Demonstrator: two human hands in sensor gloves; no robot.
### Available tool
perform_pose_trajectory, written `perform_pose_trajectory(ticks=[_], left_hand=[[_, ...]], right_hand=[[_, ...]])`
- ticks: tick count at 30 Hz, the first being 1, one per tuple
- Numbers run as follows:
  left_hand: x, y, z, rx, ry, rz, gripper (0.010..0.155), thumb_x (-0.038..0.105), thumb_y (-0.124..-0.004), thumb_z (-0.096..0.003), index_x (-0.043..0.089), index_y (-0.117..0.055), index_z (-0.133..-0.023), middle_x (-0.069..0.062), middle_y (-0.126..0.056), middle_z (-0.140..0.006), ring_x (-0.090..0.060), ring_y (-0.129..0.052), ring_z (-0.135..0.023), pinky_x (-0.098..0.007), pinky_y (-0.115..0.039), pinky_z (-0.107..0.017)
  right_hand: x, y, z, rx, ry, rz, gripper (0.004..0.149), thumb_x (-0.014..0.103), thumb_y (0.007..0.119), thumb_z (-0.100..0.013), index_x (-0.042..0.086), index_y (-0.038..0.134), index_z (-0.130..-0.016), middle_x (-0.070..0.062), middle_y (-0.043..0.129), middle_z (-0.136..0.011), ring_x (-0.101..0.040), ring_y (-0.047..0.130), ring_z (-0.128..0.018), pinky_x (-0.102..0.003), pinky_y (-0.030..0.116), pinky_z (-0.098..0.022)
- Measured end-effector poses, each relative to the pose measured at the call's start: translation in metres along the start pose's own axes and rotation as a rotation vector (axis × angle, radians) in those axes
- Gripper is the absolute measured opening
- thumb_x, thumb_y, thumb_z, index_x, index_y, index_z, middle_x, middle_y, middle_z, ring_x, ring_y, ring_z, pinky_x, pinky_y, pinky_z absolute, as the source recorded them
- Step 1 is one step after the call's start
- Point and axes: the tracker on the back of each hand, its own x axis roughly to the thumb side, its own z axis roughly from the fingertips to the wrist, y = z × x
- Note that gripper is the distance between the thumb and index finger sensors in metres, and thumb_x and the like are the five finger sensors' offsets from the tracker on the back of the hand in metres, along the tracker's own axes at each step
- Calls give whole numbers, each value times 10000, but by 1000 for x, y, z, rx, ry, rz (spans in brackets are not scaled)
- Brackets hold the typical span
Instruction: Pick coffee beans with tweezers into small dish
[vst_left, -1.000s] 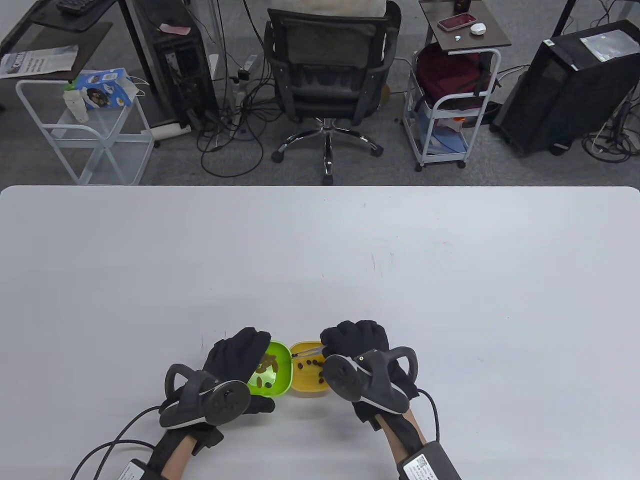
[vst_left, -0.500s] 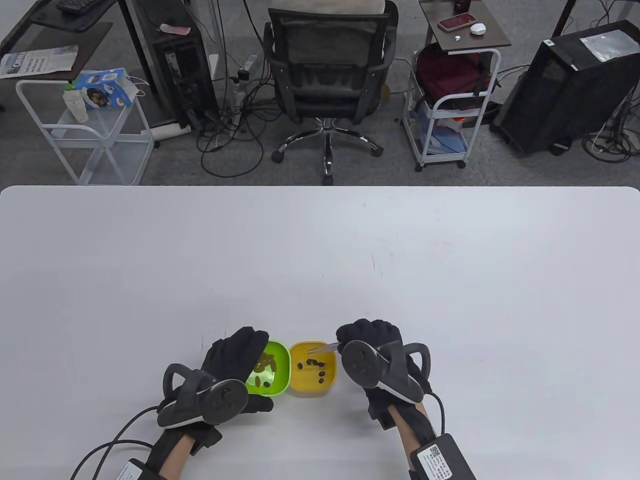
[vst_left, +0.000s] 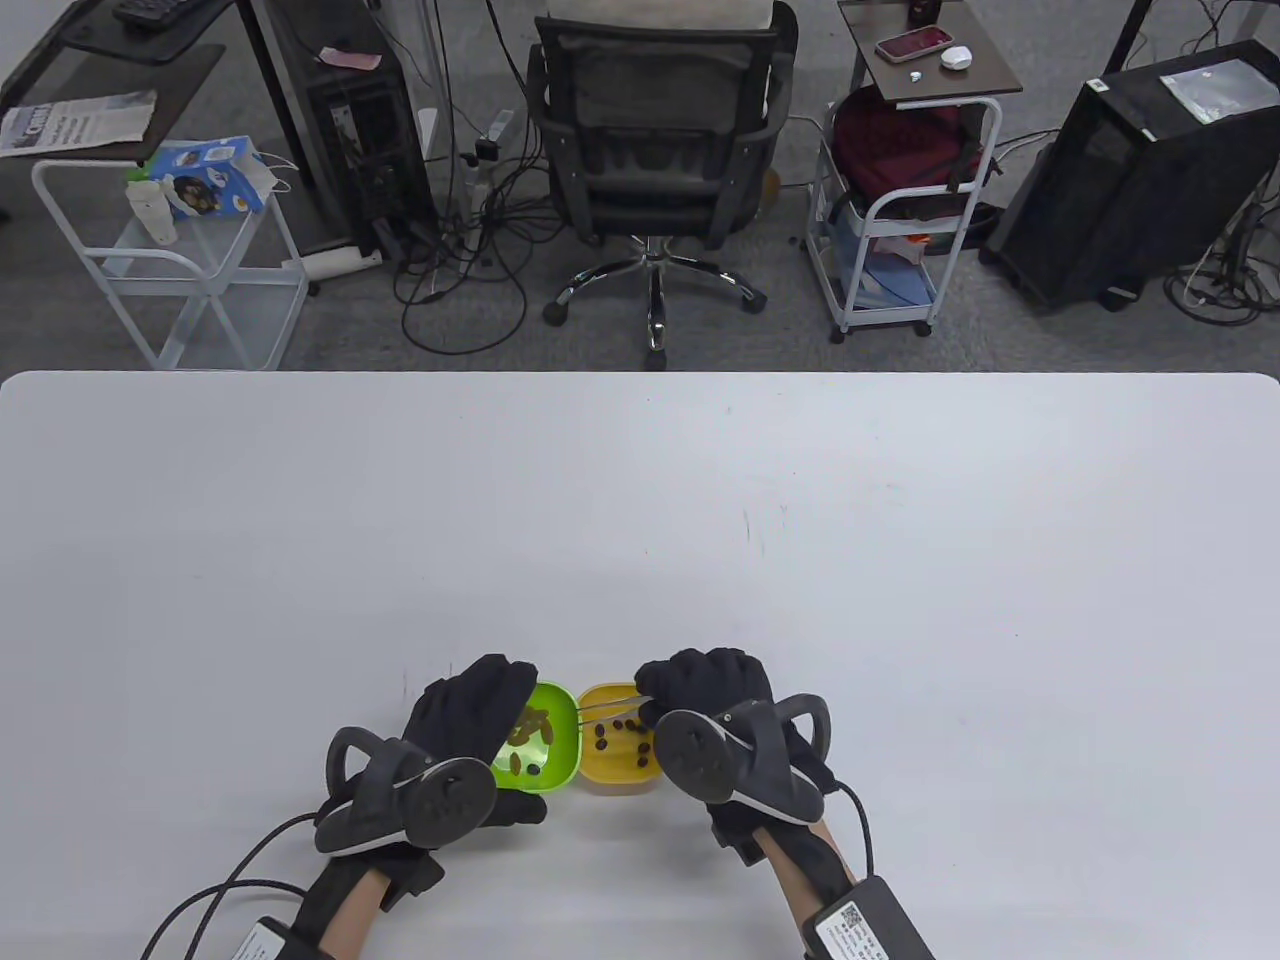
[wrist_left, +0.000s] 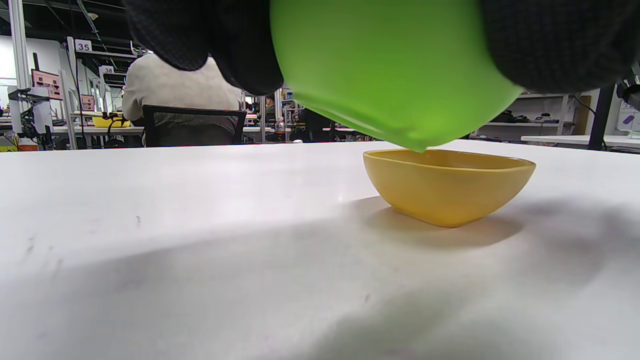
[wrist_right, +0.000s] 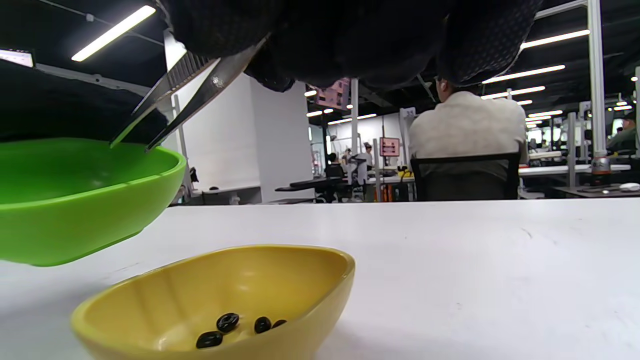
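1. Left hand (vst_left: 470, 715) gripping the green dish (vst_left: 545, 745), lifting it off the tabletop (vst_left: 700, 500), beans inside.
2. Tweezers (vst_left: 610, 708) pointing left, open tips reaching the green dish's rim.
3. Yellow dish (vst_left: 620, 775) sitting just right, holding coffee beans (vst_left: 620, 730).
4. Right hand (vst_left: 715, 690), fingers pinching the tweezers.

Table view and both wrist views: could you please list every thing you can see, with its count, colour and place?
green dish: one, lime green, gripped by the left hand and lifted off the table, tilted, beside the yellow dish
yellow dish: one, yellow, standing on the table
coffee beans: several, dark, in both dishes
tweezers: one pair, metal, tips apart at the green dish's rim
table: one, white
office chair: one, black, beyond the table
left hand: black glove, holds the green dish
right hand: black glove, holds the tweezers
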Motion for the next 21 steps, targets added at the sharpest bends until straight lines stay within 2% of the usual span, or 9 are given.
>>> perform_pose_trajectory(ticks=[11, 21], left_hand=[[1, 0, 0, 0, -3, -3, 1118, 685, -798, -319, 44, -493, -1182, -291, -602, -1206, -439, -850, -988, -647, -708, -744], [1, 0, 0, 6, -2, 0, 1119, 685, -797, -320, 43, -492, -1183, -289, -602, -1207, -437, -850, -988, -646, -708, -745]], right_hand=[[28, 13, -1, 41, -105, 52, 435, 372, 659, -457, 249, 727, -868, 19, 837, -701, -216, 884, -553, -584, 689, -705], [40, 20, -1, 67, -146, 89, 433, 372, 667, -455, 249, 729, -866, 22, 839, -700, -215, 886, -553, -583, 690, -705]])
